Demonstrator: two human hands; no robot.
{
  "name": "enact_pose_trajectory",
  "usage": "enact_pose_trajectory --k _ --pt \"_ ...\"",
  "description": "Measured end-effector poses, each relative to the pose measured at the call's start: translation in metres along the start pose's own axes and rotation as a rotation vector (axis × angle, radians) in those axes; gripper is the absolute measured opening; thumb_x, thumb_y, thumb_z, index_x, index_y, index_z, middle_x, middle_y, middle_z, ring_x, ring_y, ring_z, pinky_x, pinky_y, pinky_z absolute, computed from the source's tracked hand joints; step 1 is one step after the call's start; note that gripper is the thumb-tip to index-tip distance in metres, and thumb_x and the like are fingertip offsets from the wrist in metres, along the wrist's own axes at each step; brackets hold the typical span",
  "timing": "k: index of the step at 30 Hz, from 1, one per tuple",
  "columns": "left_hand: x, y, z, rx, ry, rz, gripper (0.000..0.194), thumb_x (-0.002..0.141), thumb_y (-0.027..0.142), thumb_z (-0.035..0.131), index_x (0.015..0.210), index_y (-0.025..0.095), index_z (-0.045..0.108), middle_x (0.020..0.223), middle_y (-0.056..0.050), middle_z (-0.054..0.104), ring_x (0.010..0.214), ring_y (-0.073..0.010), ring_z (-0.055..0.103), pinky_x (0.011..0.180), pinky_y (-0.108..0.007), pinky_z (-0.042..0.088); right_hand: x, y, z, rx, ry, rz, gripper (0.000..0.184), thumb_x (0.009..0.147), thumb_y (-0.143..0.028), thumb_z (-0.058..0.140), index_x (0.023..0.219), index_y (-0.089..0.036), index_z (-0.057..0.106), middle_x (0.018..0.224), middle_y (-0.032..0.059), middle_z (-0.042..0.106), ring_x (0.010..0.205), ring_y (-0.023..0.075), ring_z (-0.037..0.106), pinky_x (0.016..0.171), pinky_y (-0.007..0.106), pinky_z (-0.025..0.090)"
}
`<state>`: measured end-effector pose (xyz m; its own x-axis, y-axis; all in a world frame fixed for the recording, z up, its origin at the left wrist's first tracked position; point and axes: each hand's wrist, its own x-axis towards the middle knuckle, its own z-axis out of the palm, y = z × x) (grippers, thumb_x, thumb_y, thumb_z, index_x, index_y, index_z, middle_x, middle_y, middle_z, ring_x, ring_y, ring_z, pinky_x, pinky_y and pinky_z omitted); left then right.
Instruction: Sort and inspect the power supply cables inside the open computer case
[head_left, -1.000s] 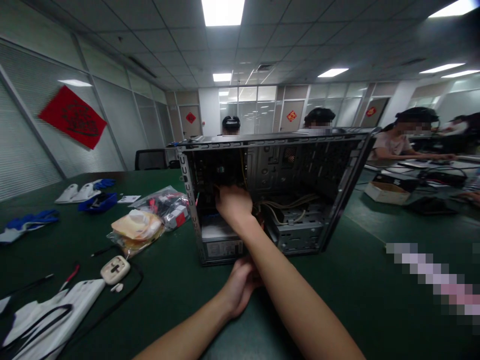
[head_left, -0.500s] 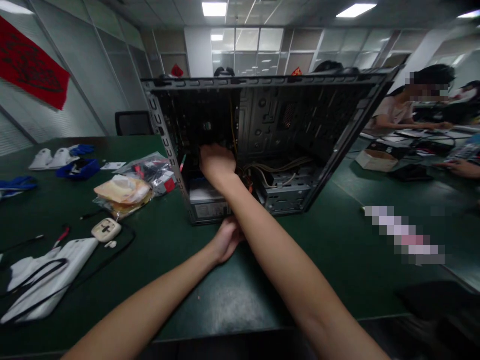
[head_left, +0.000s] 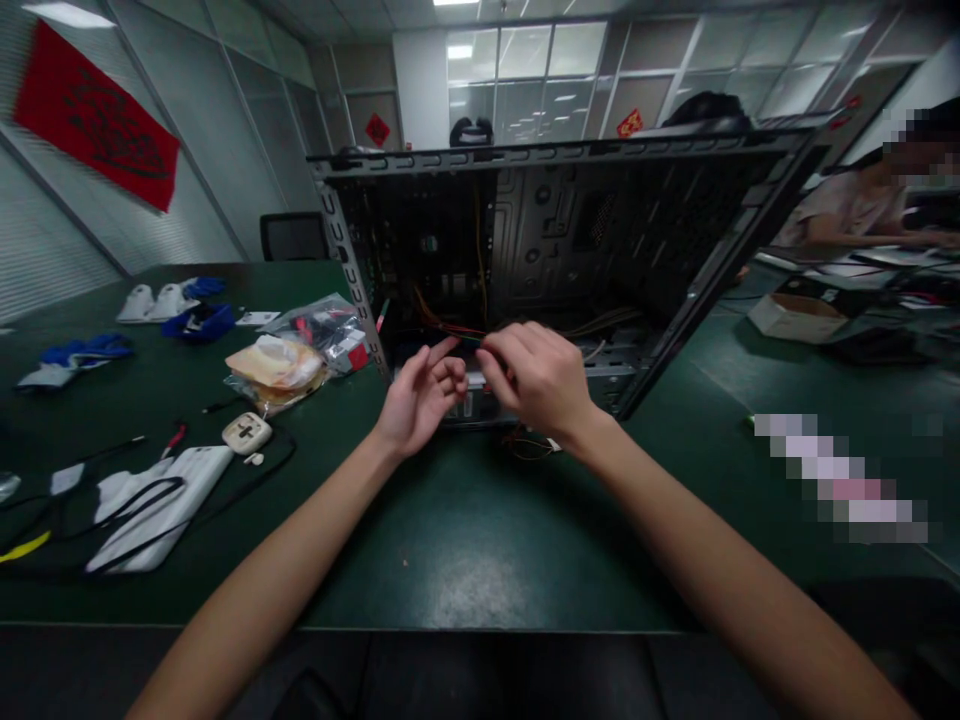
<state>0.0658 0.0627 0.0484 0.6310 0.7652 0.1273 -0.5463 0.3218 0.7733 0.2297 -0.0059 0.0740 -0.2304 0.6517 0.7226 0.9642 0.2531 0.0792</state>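
Note:
An open computer case (head_left: 555, 160) faces me on the green table, its dark inside showing. A bundle of thin coloured cables (head_left: 442, 322) runs from inside it towards my right hand (head_left: 544, 385), whose fingers are closed around it at the case's front edge. My left hand (head_left: 424, 400) is beside it, palm turned up, index finger stretched out near the cables and the other fingers loosely curled, with nothing visible in it. Loose cable ends with a white connector (head_left: 553, 444) hang below my right hand. The hands partly hide the metal power supply (head_left: 480, 403).
Left on the table (head_left: 450, 540) lie plastic bags of parts (head_left: 281, 365), a small cream case (head_left: 246, 432), a white slab-like device (head_left: 169, 510) with black cables and blue-white gloves (head_left: 86, 352). An open carton (head_left: 795, 317) stands at right, near a seated person (head_left: 840, 210).
My right hand has come out of the case and now grips the cables at its front. My left hand has risen from the table edge of the case and turned palm up. The view has shifted.

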Motion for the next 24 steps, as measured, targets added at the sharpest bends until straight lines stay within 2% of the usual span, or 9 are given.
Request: enact_pose_trajectory --k 3,6,8,10,13,16,17,21,24 --pt "0.006 0.011 0.003 -0.041 -0.002 -0.064 0.036 0.095 0.044 0.044 0.105 0.014 0.064 0.078 -0.003 0.062 0.068 -0.0153 0.061 0.063 -0.025 0.048 -0.049 0.027 0.007 0.048 -0.021 -0.068 0.035 0.099 -0.03 0.041 0.086 -0.015 0.069 0.079 0.0086 0.068 0.071 0.0177 0.058 0.069 0.028 0.041" --pt "0.007 0.006 0.006 -0.025 -0.006 -0.046 0.043 0.095 0.051 0.041 0.098 0.016 0.066 0.075 -0.003 0.061 0.066 -0.0158 0.058 0.064 -0.027 0.047 -0.079 0.047 0.017 0.125 -0.021 -0.073 0.035 0.098 -0.028 0.042 0.079 -0.015 0.069 0.072 0.0075 0.067 0.065 0.0166 0.058 0.067 0.028 0.043" --pt "0.004 -0.008 0.005 0.102 -0.041 0.024 0.049 0.091 0.058 0.045 0.087 0.016 0.069 0.07 -0.002 0.058 0.063 -0.0157 0.055 0.065 -0.028 0.045 -0.087 0.053 0.02 0.231 0.013 -0.047 0.039 0.099 -0.033 0.039 0.085 -0.015 0.069 0.078 0.0094 0.069 0.072 0.0183 0.062 0.072 0.03 0.047" --pt "-0.005 -0.028 0.003 0.378 -0.12 0.128 0.051 0.084 0.062 0.056 0.074 0.015 0.072 0.073 -0.005 0.061 0.066 -0.0171 0.054 0.068 -0.029 0.043 -0.088 0.053 0.02 0.344 0.067 -0.015 0.051 0.099 -0.049 0.033 0.098 -0.014 0.069 0.091 0.0134 0.069 0.086 0.0225 0.064 0.081 0.035 0.049" --pt "-0.02 -0.058 -0.001 0.754 -0.291 0.11 0.025 0.075 0.042 0.076 0.075 0.017 0.077 0.08 -0.007 0.063 0.077 -0.0216 0.056 0.078 -0.032 0.042 -0.089 0.043 0.021 0.511 0.031 -0.1 0.072 0.091 -0.072 0.028 0.112 -0.013 0.065 0.105 0.0167 0.066 0.099 0.0276 0.063 0.089 0.042 0.049" --pt "-0.028 -0.079 -0.002 0.851 -0.258 0.216 0.012 0.078 0.031 0.072 0.079 0.02 0.078 0.086 -0.009 0.066 0.085 -0.026 0.058 0.085 -0.037 0.042 -0.092 0.027 0.027 0.738 -0.031 -0.18 0.065 0.091 -0.069 0.037 0.111 -0.013 0.065 0.102 0.0159 0.067 0.098 0.027 0.063 0.088 0.042 0.051" --pt "-0.029 -0.082 -0.002 0.869 -0.258 0.234 0.013 0.079 0.029 0.07 0.08 0.02 0.078 0.088 -0.01 0.068 0.088 -0.0273 0.059 0.087 -0.038 0.043 -0.093 0.022 0.03 0.821 -0.029 -0.138 0.059 0.093 -0.064 0.04 0.11 -0.013 0.065 0.101 0.0152 0.067 0.097 0.026 0.063 0.088 0.042 0.051" --pt "-0.031 -0.084 -0.001 0.981 -0.212 0.283 0.02 0.086 0.026 0.061 0.08 0.019 0.079 0.091 -0.011 0.071 0.09 -0.0277 0.063 0.086 -0.039 0.047 -0.092 0.008 0.033 1.122 -0.077 0.208 0.037 0.099 -0.043 0.044 0.103 -0.016 0.067 0.098 0.0104 0.069 0.095 0.0204 0.065 0.09 0.037 0.052" --pt "-0.034 -0.084 -0.003 1.022 -0.104 0.404 0.018 0.086 0.023 0.061 0.087 0.018 0.079 0.092 -0.01 0.074 0.088 -0.0256 0.067 0.084 -0.037 0.05 -0.087 0.006 0.03 1.267 -0.127 0.401 0.034 0.095 -0.045 0.051 0.099 -0.016 0.07 0.098 0.0089 0.072 0.094 0.02 0.067 0.09 0.035 0.053"
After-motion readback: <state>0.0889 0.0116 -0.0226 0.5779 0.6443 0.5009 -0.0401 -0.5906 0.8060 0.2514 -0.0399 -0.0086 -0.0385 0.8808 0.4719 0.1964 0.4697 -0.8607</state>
